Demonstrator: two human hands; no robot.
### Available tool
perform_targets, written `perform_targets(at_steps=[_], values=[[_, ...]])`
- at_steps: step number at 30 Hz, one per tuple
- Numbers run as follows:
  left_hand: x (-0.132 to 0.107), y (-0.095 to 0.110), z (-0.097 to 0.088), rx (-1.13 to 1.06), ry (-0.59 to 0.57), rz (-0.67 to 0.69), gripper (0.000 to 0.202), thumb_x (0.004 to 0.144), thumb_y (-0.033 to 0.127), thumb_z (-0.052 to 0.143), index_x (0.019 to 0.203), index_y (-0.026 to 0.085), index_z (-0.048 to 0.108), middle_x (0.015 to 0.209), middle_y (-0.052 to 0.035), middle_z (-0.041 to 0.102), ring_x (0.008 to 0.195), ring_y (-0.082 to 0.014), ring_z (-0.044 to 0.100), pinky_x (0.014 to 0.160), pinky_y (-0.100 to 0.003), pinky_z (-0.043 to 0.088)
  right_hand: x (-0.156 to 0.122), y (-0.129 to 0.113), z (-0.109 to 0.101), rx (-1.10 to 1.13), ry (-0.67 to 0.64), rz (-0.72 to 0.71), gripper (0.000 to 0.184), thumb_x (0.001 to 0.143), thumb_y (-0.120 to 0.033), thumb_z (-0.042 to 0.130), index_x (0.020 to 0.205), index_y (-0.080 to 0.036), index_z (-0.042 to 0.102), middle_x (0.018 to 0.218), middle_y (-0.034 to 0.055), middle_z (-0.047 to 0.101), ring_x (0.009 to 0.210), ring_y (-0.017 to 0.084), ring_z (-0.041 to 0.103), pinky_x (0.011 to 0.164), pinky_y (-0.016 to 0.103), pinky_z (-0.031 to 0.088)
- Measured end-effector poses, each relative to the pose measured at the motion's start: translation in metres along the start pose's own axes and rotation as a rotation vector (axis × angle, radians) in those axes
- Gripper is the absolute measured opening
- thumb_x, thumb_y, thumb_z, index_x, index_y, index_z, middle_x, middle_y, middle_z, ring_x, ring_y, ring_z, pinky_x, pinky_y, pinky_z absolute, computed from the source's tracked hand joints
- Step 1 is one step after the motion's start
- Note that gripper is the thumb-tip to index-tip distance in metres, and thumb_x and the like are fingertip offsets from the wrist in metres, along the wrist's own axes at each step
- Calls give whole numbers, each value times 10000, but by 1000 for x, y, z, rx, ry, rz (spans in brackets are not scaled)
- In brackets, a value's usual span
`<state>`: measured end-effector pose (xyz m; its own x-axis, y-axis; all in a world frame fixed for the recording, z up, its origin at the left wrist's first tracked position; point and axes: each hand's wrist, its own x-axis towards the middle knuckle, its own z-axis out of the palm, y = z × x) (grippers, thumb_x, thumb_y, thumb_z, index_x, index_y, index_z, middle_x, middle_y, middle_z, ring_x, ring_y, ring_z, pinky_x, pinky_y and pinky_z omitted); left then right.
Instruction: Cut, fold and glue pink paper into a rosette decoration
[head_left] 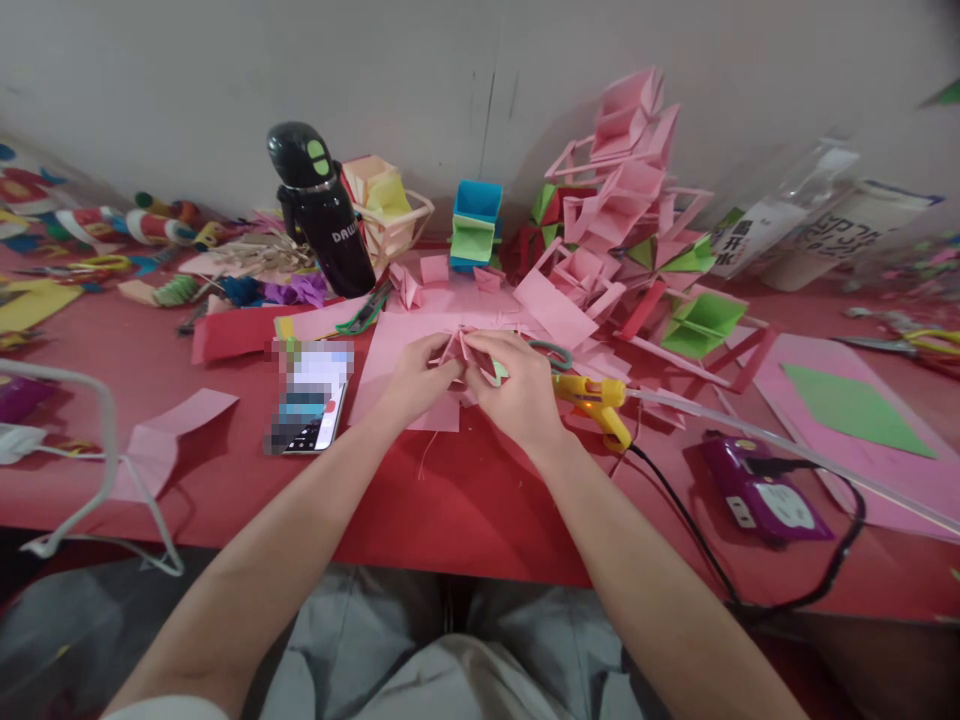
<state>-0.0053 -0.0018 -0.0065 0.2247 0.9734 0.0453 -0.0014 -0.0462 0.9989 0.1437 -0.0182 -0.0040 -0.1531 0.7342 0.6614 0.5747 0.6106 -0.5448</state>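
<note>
Between my two hands is a small folded piece of pink paper (463, 343), pinched over pink sheets on the red table. My left hand (426, 372) closes on its left side with thumb and fingers. Against the right side press the fingers of my right hand (517, 382), which partly cover the piece. Just beyond my right hand lie grey-green scissors handles (551, 352). A yellow glue gun (596, 395) with a lit orange spot rests to the right, a clear glue stick (697, 425) out of its back. Under my hands is a flat pink sheet (375, 370).
A phone (311, 400) lies left of my hands, with a black bottle (319, 215) behind it. Pink paper chairs (615, 190) pile up at the back right. A purple power strip (761, 490) with a black cord sits at right. A white metal frame (109, 440) stands at left.
</note>
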Motion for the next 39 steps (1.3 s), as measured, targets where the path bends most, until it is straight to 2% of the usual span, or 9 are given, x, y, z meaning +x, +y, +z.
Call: perform_targets(at_steps=[5, 7, 12, 15, 20, 25, 31, 36, 39], values=[[-2, 4, -2, -199, -28, -67, 60, 729, 185, 577, 781, 165, 598, 742, 3, 563, 694, -123, 602, 723, -296, 591, -1, 2, 0, -17, -38, -31, 385, 796, -102, 587, 1139, -230, 706, 1220, 76, 711, 1161, 241, 652, 1032, 454, 519], [-1, 4, -3, -257, -16, -80, 54, 753, 221, 592, 753, 168, 580, 731, 5, 550, 672, -120, 591, 697, -283, 580, -2, 2, -1, -17, -41, -35, 391, 807, -106, 586, 1157, -232, 704, 1231, 79, 706, 1169, 241, 648, 1036, 459, 517], [1, 2, -3, -349, 3, -116, 211, 852, 358, 599, 837, 148, 621, 827, -50, 630, 692, -152, 635, 701, -329, 582, -2, 0, -1, -12, -34, -83, 366, 840, -139, 586, 1186, -195, 695, 1245, 112, 693, 1172, 235, 643, 1032, 443, 524], [2, 3, -5, -421, 17, -133, 231, 866, 383, 629, 899, 155, 649, 844, -53, 654, 705, -150, 644, 742, -344, 584, -2, -4, -2, 8, -20, -101, 376, 853, -166, 591, 1216, -216, 681, 1271, 106, 678, 1195, 240, 628, 1039, 458, 520], [1, 7, -12, -512, -76, -129, 220, 844, 388, 707, 982, 221, 670, 868, -4, 654, 748, -121, 647, 776, -285, 568, -2, -13, -6, 54, -16, -152, 370, 876, -211, 591, 1237, -245, 662, 1318, 104, 651, 1249, 256, 597, 1061, 498, 502], [0, 10, -16, -554, -135, -155, 188, 839, 367, 708, 953, 225, 661, 911, -1, 675, 801, -124, 656, 779, -257, 554, -3, -18, -9, 122, 57, -242, 325, 866, -202, 616, 1186, -229, 666, 1253, 128, 662, 1202, 251, 623, 1005, 469, 545], [1, 9, -16, -548, -137, -65, 213, 809, 351, 742, 910, 180, 664, 851, 1, 677, 770, -119, 653, 755, -244, 558, -5, -19, -8, 192, 110, -322, 301, 823, -176, 674, 1123, -203, 677, 1153, 131, 640, 1097, 249, 647, 909, 443, 584], [2, 6, -14, -544, -102, 7, 185, 789, 292, 777, 878, 171, 668, 804, 14, 684, 713, -99, 660, 666, -204, 551, -5, -20, -11, 228, 136, -302, 232, 839, -168, 658, 1064, -209, 696, 1099, 107, 615, 1039, 230, 640, 884, 433, 586], [2, 4, -14, -544, -118, 7, 227, 787, 325, 793, 904, 183, 661, 756, 26, 676, 675, -99, 659, 644, -209, 555, -4, -21, -13, 233, 139, -303, 226, 845, -164, 649, 1062, -202, 700, 1069, 104, 607, 1015, 225, 639, 874, 431, 585]])
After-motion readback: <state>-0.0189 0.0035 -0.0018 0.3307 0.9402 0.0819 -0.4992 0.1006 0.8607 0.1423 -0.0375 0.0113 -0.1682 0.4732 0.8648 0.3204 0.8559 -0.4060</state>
